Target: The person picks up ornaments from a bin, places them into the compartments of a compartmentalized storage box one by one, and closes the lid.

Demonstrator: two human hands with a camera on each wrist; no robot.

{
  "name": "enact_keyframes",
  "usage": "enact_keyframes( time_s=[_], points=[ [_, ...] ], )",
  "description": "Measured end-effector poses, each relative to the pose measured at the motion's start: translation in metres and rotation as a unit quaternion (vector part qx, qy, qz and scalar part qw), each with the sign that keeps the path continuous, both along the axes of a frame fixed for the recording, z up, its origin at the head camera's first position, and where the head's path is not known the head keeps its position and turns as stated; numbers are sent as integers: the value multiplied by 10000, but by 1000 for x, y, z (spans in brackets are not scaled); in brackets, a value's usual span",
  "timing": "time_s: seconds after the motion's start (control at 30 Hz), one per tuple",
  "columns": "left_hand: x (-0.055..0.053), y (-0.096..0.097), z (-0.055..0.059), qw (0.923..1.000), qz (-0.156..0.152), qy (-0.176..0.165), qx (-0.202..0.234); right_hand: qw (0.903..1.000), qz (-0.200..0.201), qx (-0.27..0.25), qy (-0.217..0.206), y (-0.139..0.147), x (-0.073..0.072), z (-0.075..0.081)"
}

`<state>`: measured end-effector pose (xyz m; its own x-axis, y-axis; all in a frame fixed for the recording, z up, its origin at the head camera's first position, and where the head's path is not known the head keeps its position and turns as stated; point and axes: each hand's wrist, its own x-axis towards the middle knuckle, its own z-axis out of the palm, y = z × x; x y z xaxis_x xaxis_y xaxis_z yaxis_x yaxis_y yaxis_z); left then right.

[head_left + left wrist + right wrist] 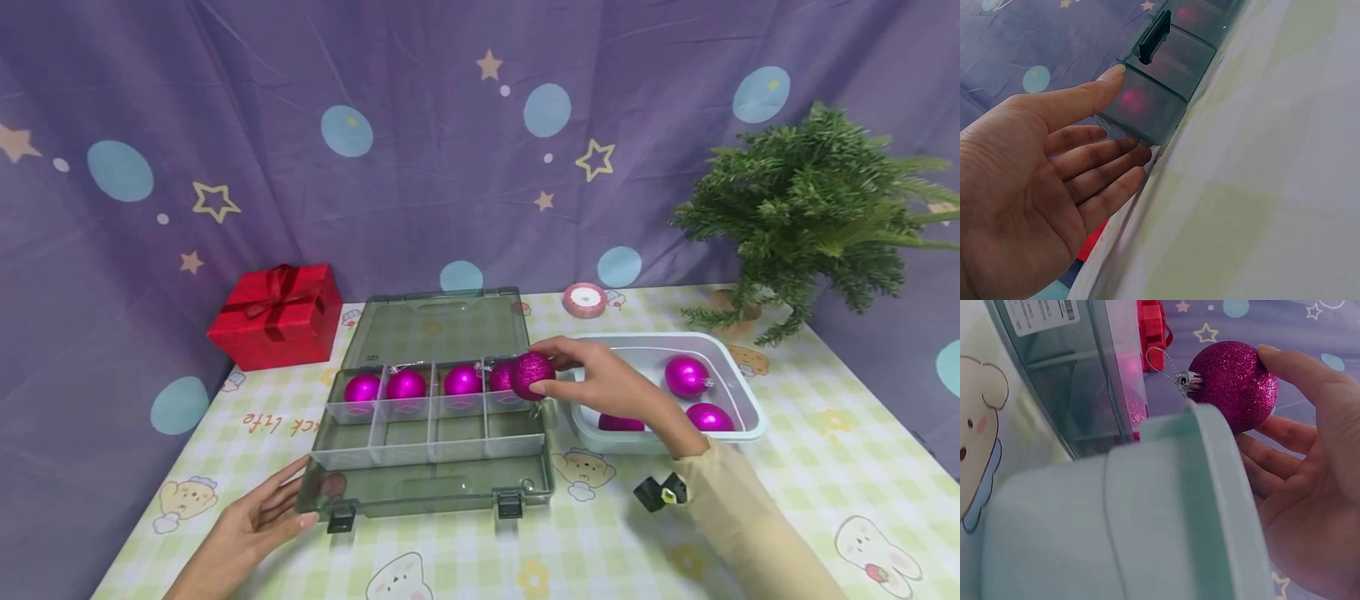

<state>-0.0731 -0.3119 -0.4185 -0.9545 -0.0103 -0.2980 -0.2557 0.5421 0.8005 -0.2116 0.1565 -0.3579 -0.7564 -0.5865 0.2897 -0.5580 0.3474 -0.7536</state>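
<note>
My right hand point(600, 379) pinches a glittery magenta Christmas ball point(532, 375) between thumb and fingers. In the right wrist view, the ball's silver cap and string loop point(1161, 357) show. It hangs over the right end of the back row in a clear grey compartment box point(450, 483). Each back-row compartment holds a magenta ball, such as the shiny ball point(362, 389) at left; the rightmost is glittery and partly hidden. My left hand point(251, 525) touches the box's near left corner, thumb at the front, fingers loosely extended along the side point(1041, 181).
A pale blue bin point(738, 387) with several magenta balls stands right of the box, whose lid point(438, 329) lies folded back. Behind are a red gift box point(281, 321), a ribbon roll point(585, 300) and a small artificial tree point(817, 208). A small black object point(651, 493) lies near the right sleeve.
</note>
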Motion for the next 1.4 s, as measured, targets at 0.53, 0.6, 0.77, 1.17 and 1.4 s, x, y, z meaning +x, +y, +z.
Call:
enact_keyframes(
  time_s=[0.53,0.6,0.77,1.17,1.4],
  points=[
    [0,0,0,10000,-41,20,-45,9988,318,171,-337,-20,-1,-8],
    [0,0,0,10000,-47,-1,-66,9987,310,203,-343,-20,-1,-8],
    [-1,0,0,10000,-38,-16,-69,9986,258,251,-391,-18,-1,-9],
    [0,0,-1,10000,9,-33,-48,9995,67,228,-192,2,3,-5],
    [0,1,0,10000,42,-5,-39,9997,-136,197,-27,16,4,-7]
  ],
)
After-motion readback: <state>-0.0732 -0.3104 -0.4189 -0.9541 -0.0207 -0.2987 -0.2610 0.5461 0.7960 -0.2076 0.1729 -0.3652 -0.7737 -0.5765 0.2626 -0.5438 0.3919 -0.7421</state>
